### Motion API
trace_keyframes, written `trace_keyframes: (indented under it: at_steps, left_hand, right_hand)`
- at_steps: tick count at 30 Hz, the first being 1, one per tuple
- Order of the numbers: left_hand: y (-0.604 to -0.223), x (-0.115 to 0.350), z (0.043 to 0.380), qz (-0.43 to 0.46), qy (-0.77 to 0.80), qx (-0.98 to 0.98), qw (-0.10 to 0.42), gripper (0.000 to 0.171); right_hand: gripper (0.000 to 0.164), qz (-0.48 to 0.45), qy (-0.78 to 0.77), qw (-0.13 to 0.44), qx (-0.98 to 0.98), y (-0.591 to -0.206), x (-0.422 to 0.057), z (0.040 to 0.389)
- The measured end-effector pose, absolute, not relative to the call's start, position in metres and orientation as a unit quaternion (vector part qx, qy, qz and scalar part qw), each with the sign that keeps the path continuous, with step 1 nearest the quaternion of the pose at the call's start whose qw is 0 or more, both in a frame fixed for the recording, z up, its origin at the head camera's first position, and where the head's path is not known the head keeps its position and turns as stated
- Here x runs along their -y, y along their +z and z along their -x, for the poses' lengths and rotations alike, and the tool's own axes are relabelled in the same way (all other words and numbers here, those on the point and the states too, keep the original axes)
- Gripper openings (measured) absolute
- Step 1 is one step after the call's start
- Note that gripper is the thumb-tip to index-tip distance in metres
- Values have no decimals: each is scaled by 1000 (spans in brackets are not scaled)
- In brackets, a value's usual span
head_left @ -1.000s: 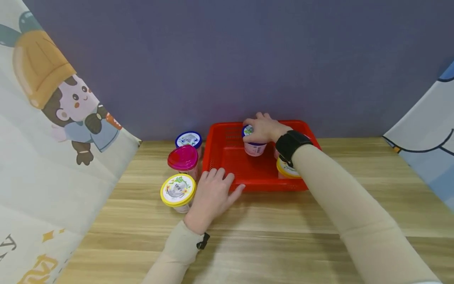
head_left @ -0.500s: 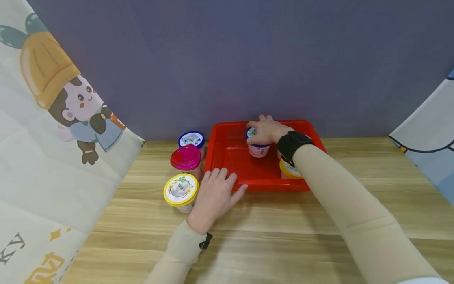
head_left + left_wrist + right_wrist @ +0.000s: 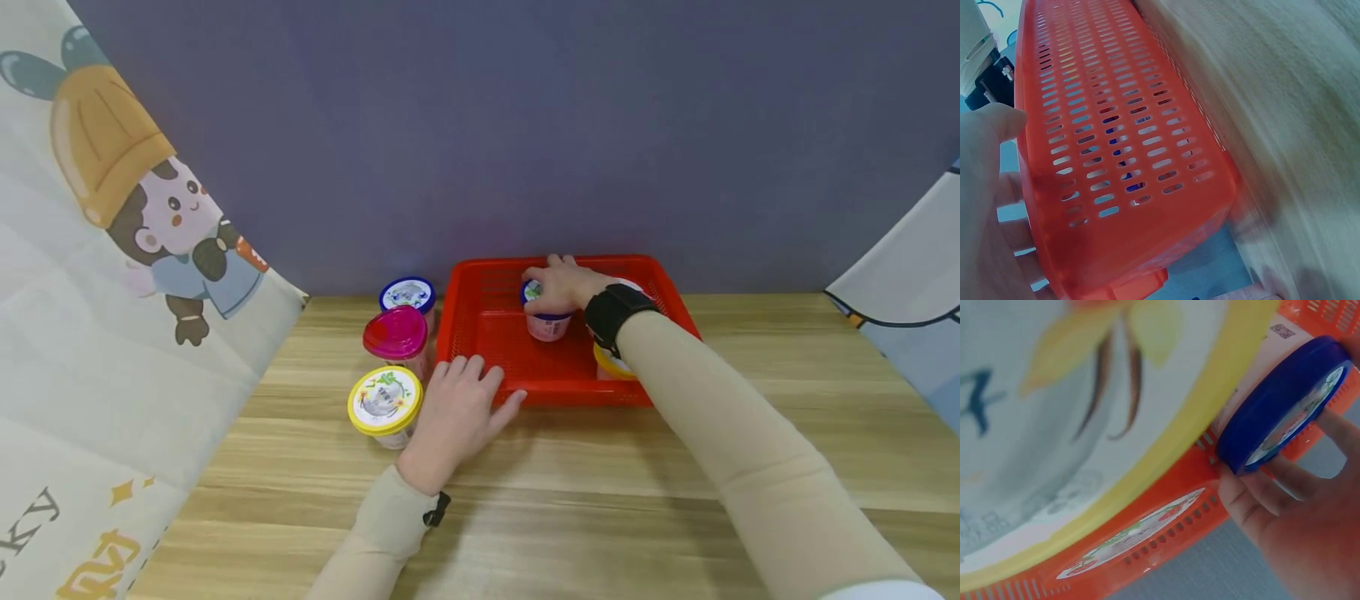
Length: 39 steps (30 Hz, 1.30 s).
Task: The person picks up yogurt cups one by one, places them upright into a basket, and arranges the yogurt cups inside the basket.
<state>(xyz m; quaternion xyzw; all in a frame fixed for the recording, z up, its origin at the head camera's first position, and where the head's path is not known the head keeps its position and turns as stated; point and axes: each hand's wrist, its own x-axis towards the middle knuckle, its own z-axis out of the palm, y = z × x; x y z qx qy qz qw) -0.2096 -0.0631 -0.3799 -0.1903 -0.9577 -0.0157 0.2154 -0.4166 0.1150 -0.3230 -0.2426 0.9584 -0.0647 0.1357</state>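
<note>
In the red plastic basket [image 3: 517, 392], my right hand [image 3: 566, 287] grips a small pink tub [image 3: 549, 329] by its blue lid [image 3: 1285, 412]. The tub stands nearly upright in the head view. My left hand [image 3: 457, 417] rests on the basket's front left rim with its fingers extended; the left wrist view shows the fingertips passing behind the rim [image 3: 1038, 212]. Close to my right wrist sit a yellow-lidded tub [image 3: 613, 364] and a tub with a white label on its lid [image 3: 628, 286], both partly covered by my arm.
Left of the basket, a yellow-lidded tub [image 3: 386, 404], a magenta-lidded tub [image 3: 396, 333] and a blue-lidded tub [image 3: 407, 296] stand in a row on the wooden table [image 3: 555, 517]. A dark grey panel [image 3: 480, 133] rises behind the basket.
My right hand and the blue-lidded tub have shifted slightly downward and nearer the basket's front. My left hand keeps its place on the rim. The head view has turned a little.
</note>
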Motion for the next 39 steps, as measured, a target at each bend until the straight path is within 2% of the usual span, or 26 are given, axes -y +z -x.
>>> trace_keyframes:
  at_steps: [11,39]
  left_hand:
    - [-380,65,209,196,-11,956,219,45]
    - [-381,71,203,199,-4,956,217,45]
  right_hand:
    - [72,235,-54,155,-958,-318,-115,413]
    - [69,247,-42,140,-958,-319,-114,404]
